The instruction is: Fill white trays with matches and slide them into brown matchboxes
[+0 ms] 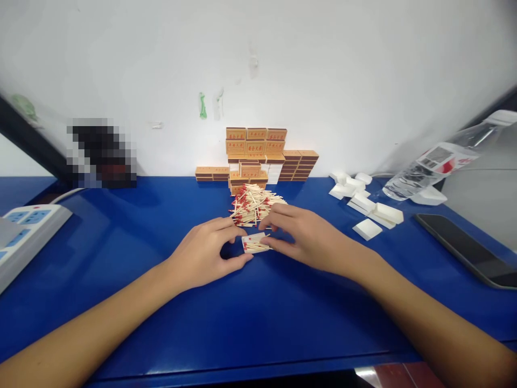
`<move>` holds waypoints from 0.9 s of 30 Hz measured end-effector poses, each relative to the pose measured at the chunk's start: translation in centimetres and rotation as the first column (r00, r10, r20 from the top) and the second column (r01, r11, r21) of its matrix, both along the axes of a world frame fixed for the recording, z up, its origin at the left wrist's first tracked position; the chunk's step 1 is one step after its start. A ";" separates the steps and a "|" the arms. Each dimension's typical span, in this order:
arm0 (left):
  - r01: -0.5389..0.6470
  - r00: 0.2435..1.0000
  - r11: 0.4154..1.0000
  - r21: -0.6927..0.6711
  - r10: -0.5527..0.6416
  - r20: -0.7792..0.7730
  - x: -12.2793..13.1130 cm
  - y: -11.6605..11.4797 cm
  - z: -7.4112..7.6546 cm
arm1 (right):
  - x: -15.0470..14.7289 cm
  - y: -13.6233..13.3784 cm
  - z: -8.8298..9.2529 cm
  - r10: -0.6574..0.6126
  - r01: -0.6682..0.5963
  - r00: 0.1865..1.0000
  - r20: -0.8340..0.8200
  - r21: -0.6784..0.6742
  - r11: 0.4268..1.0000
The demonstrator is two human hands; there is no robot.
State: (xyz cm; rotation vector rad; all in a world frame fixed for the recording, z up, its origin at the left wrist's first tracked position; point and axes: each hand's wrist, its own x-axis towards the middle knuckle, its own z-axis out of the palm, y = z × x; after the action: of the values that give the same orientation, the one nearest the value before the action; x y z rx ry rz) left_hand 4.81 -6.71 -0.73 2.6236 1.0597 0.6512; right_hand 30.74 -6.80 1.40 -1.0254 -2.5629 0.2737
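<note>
A small white matchbox tray (253,237), partly filled with red-tipped matches, lies on the blue table in front of me. My left hand (210,250) grips its left end between thumb and fingers. At the tray's right end, my right hand (293,231) has its thumb and index finger closed around matches (264,247) that reach over the tray. Exactly how many it holds is hidden by the fingers. Just behind both hands rises a large heap of loose matches (256,205), most with red heads toward the left.
Yellow-brown matchboxes (255,146) are stacked against the wall behind the heap. Several white trays (367,229) lie scattered at right, near a tilted plastic bottle (440,159) and a phone (468,248). A power strip (30,231) sits at the left edge of the blue table (242,323).
</note>
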 end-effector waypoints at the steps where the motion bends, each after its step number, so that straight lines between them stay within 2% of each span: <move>1: 0.000 1.000 1.000 0.001 0.000 -0.001 0.0 0.0 0.0 | 0.5 0.0 0.2 -0.006 0.005 1.000 -0.025 -0.041 0.999; 6: 0.005 1.000 1.000 0.006 -0.005 -0.010 -0.1 0.0 0.0 | 1.6 -0.5 0.6 -0.058 0.048 0.998 -0.036 -0.233 0.971; 10: 0.028 0.999 0.999 0.019 -0.027 -0.017 -0.2 0.1 -0.1 | 1.0 -0.9 0.2 -0.081 0.056 0.994 -0.067 -0.316 0.947; 17: 0.091 0.996 0.996 0.011 -0.090 -0.014 -0.2 0.0 0.1 | 0.4 -0.6 -0.5 -0.093 0.020 0.972 -0.215 -0.319 0.947; 22: 0.076 0.997 0.997 0.007 -0.076 -0.014 -0.3 -0.1 0.1 | -0.3 -1.0 -0.7 -0.223 0.105 0.921 -0.320 -0.347 0.932; 27: 0.058 0.998 0.998 0.019 -0.057 -0.013 -0.3 0.0 0.0 | -0.8 -1.3 -1.0 -0.270 0.164 0.878 -0.394 -0.282 0.945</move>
State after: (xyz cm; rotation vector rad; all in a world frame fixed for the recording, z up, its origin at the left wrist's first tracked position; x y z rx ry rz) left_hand 4.52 -6.67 -0.71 2.6675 0.9822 0.6363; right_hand 29.90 -8.11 0.44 -1.1777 -2.0298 0.6820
